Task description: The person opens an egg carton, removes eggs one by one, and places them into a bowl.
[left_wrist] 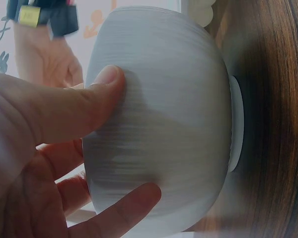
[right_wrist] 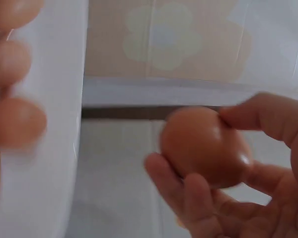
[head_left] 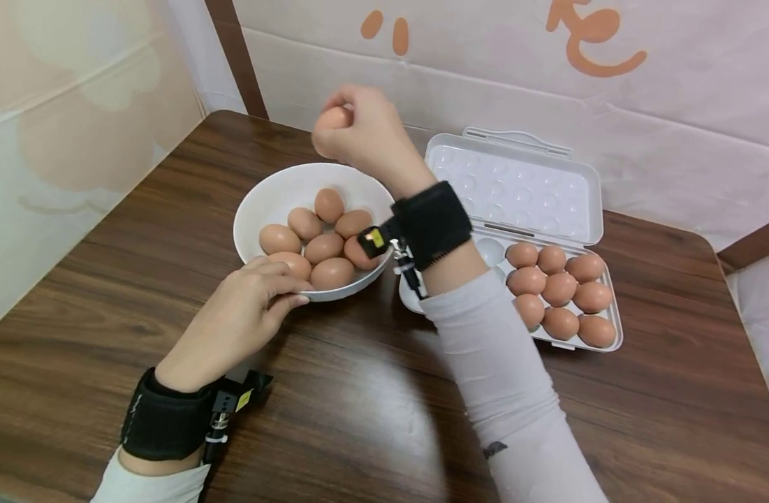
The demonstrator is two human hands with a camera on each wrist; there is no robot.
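Right hand [head_left: 359, 133] gripping egg [right_wrist: 203, 146] above bowl [head_left: 265, 199], left hand [head_left: 246, 307] holding bowl's side

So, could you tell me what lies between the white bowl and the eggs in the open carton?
In the head view, the right hand's forearm, with its black wrist strap, crosses between the white bowl and the carton's eggs.

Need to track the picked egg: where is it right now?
In the head view the egg is pinched in the right hand, raised above the far rim of the white bowl, left of the open egg tray.
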